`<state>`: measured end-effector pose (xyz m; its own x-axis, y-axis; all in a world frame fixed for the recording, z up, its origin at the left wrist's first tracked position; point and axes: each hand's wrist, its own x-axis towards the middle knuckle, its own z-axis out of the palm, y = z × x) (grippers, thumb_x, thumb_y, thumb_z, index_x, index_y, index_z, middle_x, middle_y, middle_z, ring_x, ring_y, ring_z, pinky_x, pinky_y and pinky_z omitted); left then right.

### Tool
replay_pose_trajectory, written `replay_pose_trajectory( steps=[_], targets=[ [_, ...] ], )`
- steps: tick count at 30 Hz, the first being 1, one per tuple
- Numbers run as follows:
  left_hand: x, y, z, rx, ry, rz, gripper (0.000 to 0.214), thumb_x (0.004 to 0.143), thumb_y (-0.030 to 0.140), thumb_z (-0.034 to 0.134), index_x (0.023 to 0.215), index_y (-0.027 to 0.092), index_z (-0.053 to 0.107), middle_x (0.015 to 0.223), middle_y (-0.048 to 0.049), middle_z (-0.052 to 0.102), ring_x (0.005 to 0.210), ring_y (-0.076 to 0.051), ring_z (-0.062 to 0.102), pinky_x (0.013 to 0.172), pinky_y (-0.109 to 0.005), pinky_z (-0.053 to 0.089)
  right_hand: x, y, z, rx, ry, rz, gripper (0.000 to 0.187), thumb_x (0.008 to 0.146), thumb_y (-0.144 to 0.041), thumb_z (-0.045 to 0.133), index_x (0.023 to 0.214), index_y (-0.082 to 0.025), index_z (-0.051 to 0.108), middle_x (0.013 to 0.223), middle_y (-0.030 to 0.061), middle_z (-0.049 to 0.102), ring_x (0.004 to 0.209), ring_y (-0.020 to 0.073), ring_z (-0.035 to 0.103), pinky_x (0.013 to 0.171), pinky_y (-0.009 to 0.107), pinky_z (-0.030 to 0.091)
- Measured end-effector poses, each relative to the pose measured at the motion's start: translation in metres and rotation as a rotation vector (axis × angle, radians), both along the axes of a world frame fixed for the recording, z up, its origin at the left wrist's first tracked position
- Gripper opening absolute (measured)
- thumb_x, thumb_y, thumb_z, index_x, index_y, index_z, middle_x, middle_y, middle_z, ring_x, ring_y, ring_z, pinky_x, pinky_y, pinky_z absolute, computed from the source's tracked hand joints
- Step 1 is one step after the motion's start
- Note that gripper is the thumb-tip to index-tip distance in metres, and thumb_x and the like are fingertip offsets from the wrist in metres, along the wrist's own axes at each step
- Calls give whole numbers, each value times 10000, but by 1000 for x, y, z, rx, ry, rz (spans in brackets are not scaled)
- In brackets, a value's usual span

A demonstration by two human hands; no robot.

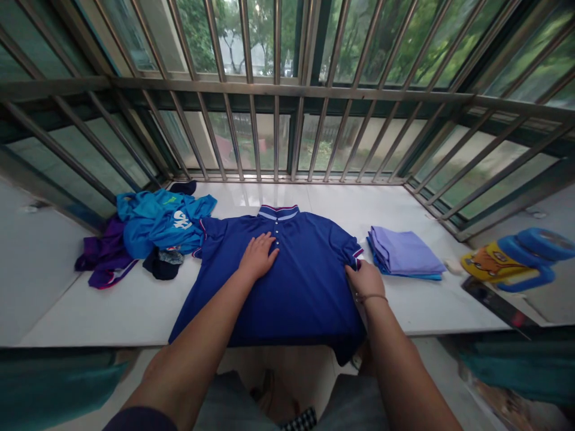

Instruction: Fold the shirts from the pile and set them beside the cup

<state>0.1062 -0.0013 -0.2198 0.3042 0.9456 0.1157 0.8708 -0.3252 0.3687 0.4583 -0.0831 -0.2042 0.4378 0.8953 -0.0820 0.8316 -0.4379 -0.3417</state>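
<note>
A dark blue polo shirt (296, 281) lies spread face up on the white sill (135, 305), collar toward the window, its hem hanging over the front edge. My left hand (258, 257) rests flat on the shirt's chest, fingers stretched out beside the button placket. My right hand (366, 278) pinches the shirt's right edge just below the sleeve, fingers closed on the fabric.
A loose heap of clothes (153, 230), turquoise, purple and dark, sits at the left of the sill. A folded stack of lilac and blue garments (404, 254) lies at the right. A yellow and blue toy (516, 260) stands further right. Metal window bars (278, 131) close off the back.
</note>
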Motion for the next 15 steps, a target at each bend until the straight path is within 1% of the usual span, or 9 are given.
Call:
replay_pose_trajectory(
  steps=[2, 3, 6, 9, 11, 12, 13, 14, 15],
  targets=[
    [-5, 10, -8, 24, -6, 60, 514, 1114, 468, 476, 1536, 214, 622, 1724, -149, 513, 1616, -332, 452, 1365, -599, 286, 7, 6, -3, 77, 67, 3, 265, 939, -426, 637, 984, -179, 720, 1026, 186, 773, 980, 316, 748, 894, 402, 556],
    [-7, 12, -11, 33, -4, 74, 524, 1116, 480, 465, 1541, 215, 618, 1729, -145, 507, 1618, -329, 448, 1370, -592, 277, 11, 10, -4, 138, 131, -22, 253, 911, -428, 656, 972, -189, 711, 1002, 161, 768, 969, 310, 738, 908, 408, 559],
    [-10, 12, -14, 39, 15, 68, 536, 1113, 500, 468, 1548, 221, 610, 1736, -128, 501, 1624, -323, 438, 1377, -579, 265, 21, 28, -4, 343, 502, -182, 268, 802, -433, 740, 952, -214, 696, 903, 78, 747, 922, 286, 720, 899, 415, 588],
    [-8, 11, -12, 33, 29, 68, 536, 1112, 500, 473, 1549, 218, 603, 1736, -127, 501, 1622, -322, 440, 1374, -579, 274, 21, 51, 0, 472, 914, -295, 248, 777, -386, 686, 973, -235, 668, 873, 28, 738, 862, 237, 718, 818, 390, 623],
    [-7, 10, -10, 35, 33, 68, 532, 1112, 495, 478, 1547, 217, 601, 1736, -126, 501, 1622, -321, 440, 1373, -580, 276, 15, 62, 5, 547, 1111, -344, 255, 745, -345, 657, 976, -241, 630, 865, 5, 722, 837, 209, 711, 806, 368, 629],
    [-7, 10, -10, 36, 34, 68, 528, 1111, 491, 481, 1546, 216, 601, 1736, -126, 501, 1622, -320, 440, 1374, -581, 276, 11, 65, 8, 595, 1147, -375, 275, 725, -333, 667, 979, -241, 615, 855, -5, 708, 834, 201, 705, 819, 362, 627],
    [-7, 10, -10, 37, 34, 69, 524, 1111, 486, 484, 1544, 215, 602, 1737, -125, 500, 1622, -321, 440, 1374, -582, 276, 7, 65, 12, 639, 1108, -396, 302, 717, -333, 685, 992, -239, 607, 850, -14, 695, 841, 199, 699, 841, 360, 624],
    [-7, 11, -10, 36, 33, 71, 519, 1110, 480, 486, 1541, 216, 605, 1736, -124, 501, 1621, -321, 442, 1373, -584, 277, 2, 64, 15, 669, 988, -389, 329, 722, -344, 704, 1017, -236, 604, 855, -17, 687, 851, 202, 694, 866, 366, 620],
    [-7, 11, -10, 34, 31, 71, 514, 1110, 476, 487, 1539, 219, 607, 1736, -122, 502, 1620, -322, 443, 1372, -585, 279, -3, 62, 19, 681, 824, -345, 349, 737, -355, 716, 1045, -234, 605, 870, -12, 688, 867, 210, 692, 892, 380, 615]
  ],
)
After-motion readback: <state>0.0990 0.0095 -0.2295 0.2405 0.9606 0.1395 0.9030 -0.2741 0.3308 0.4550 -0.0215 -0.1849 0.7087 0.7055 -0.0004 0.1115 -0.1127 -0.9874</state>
